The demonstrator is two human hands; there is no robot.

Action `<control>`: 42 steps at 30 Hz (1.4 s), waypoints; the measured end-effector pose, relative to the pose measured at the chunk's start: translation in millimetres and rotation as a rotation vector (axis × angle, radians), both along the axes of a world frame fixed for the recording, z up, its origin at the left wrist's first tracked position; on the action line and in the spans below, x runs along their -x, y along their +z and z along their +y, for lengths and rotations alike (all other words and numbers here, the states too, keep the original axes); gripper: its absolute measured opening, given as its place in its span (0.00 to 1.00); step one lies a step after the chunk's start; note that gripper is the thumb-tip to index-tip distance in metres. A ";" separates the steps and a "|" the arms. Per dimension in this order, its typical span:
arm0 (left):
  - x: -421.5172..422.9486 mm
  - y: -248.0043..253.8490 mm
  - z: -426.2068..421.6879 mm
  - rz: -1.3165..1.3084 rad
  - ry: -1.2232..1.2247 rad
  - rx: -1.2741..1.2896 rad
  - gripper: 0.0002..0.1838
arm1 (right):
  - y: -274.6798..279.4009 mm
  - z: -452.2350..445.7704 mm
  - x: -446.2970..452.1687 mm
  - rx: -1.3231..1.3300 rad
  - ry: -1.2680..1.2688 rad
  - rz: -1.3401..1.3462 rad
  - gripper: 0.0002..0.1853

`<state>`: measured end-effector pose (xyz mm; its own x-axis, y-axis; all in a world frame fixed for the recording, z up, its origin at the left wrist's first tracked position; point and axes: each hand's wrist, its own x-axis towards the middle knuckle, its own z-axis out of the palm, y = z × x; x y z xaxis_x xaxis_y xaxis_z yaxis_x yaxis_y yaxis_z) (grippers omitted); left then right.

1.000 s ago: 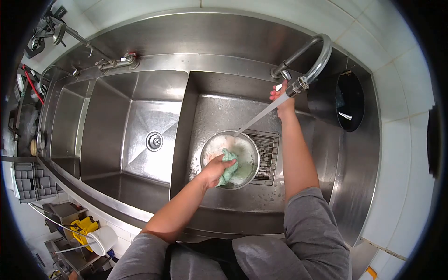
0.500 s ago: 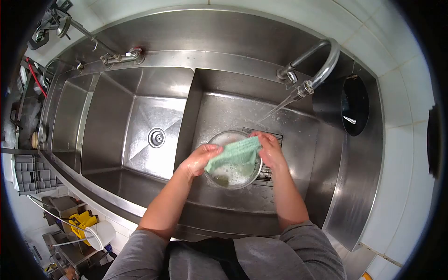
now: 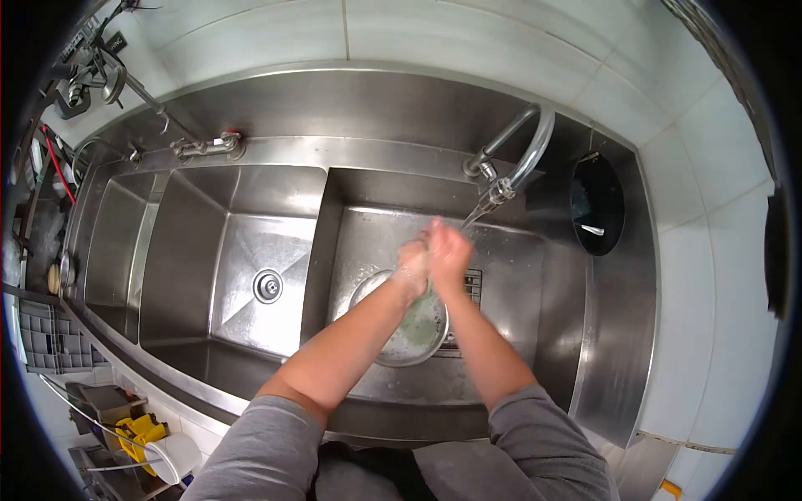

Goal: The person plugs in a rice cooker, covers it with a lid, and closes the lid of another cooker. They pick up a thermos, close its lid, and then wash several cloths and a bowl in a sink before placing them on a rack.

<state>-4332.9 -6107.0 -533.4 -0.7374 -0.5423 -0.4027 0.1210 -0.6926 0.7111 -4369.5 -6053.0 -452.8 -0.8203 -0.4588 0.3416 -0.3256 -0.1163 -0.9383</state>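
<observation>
My left hand [image 3: 411, 265] and my right hand [image 3: 449, 253] are pressed together above a round metal bowl [image 3: 407, 356] in the right sink basin. Both are closed and blurred by motion. Little of the green cloth [image 3: 430, 288] shows, a bit of it just below the hands; they cover the rest. Cloudy, sudsy water with a greenish patch fills the bowl. Water runs from the curved faucet [image 3: 535, 150] right behind my hands. A wire rack [image 3: 474, 288] lies partly under the bowl.
A second basin with a drain [image 3: 268, 286] lies to the left, past a metal divider. Another tap [image 3: 209, 146] is on the back ledge. A black container [image 3: 598, 204] stands at the back right. At the lower left are a grey crate [image 3: 54, 338] and a white bucket [image 3: 174, 457].
My hands have come together and moved toward the faucet. The cloth, stretched between them half a second ago, is now bunched up and mostly hidden. The view has tilted upward.
</observation>
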 end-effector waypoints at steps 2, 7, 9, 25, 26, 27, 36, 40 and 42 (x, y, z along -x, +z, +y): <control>6.2 77.1 14.4 -0.299 -0.112 -0.091 0.29 | 8.1 4.9 32.4 -0.007 -0.057 0.029 0.19; 6.0 14.0 -26.4 0.439 -0.170 -0.373 0.21 | -9.7 2.2 38.9 0.281 0.048 0.346 0.05; 6.3 8.1 -2.5 0.386 -0.093 -0.213 0.19 | -7.2 3.2 48.0 0.104 -0.032 0.226 0.10; -66.9 117.5 16.1 -0.275 -0.257 0.448 0.34 | 32.8 63.2 53.7 -0.506 0.507 0.371 0.14; -77.2 118.1 8.6 -0.086 -0.444 0.812 0.33 | 47.2 73.3 55.0 -0.838 0.814 0.448 0.12; -85.5 108.8 13.8 -0.034 -0.584 0.813 0.24 | 51.3 79.0 60.4 -0.836 0.816 0.454 0.12; -80.2 85.1 32.9 0.066 0.140 -0.172 0.20 | 19.5 63.5 -23.6 0.056 0.420 0.143 0.03; -43.9 18.3 35.8 0.484 0.130 -0.327 0.24 | 33.9 38.4 -34.7 0.231 0.321 0.569 0.13; -28.0 66.8 45.8 0.180 0.068 -0.211 0.24 | 38.9 15.3 20.3 -0.136 0.030 -0.133 0.12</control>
